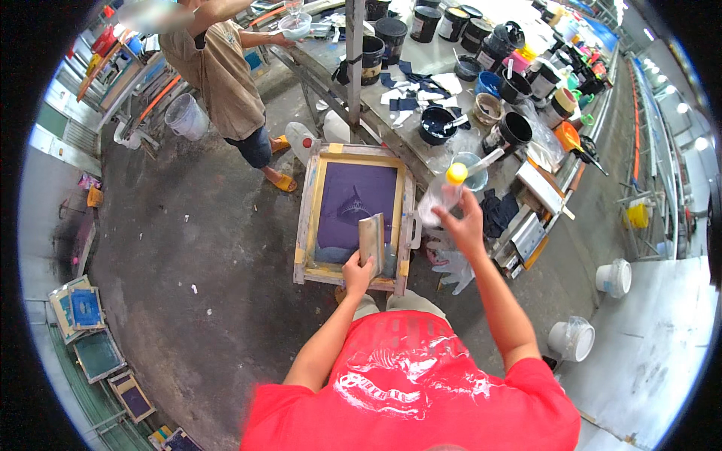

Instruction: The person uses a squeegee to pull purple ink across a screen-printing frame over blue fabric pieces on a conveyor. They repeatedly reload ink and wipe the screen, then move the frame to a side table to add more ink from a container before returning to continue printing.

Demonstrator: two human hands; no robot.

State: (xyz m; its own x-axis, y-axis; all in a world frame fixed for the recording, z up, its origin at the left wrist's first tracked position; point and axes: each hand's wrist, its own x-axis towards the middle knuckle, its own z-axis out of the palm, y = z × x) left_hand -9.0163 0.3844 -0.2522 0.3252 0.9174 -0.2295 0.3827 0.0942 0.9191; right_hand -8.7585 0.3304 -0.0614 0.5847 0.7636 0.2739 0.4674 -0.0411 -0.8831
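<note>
Left hand (359,272) gripped a squeegee (371,242) over the purple-meshed screen-printing frame (309,214); right hand (464,222) was clasped on a clear yellow-capped bottle (439,198) beside the worktop (436,59).

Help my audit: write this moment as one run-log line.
left hand: holds squeegee over purple screen; right hand: holds yellow-capped bottle; co-worker: standing, upper left

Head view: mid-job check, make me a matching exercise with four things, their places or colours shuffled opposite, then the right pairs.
Things:
1. Squeegee
2. Bottle
3. Printing screen
4. Sandals

Places or colours:
A. Worn by the co-worker
B. In the right hand
C. Purple in the middle
D. In the left hand

Pairs: 1-D, 2-B, 3-C, 4-A.
</note>
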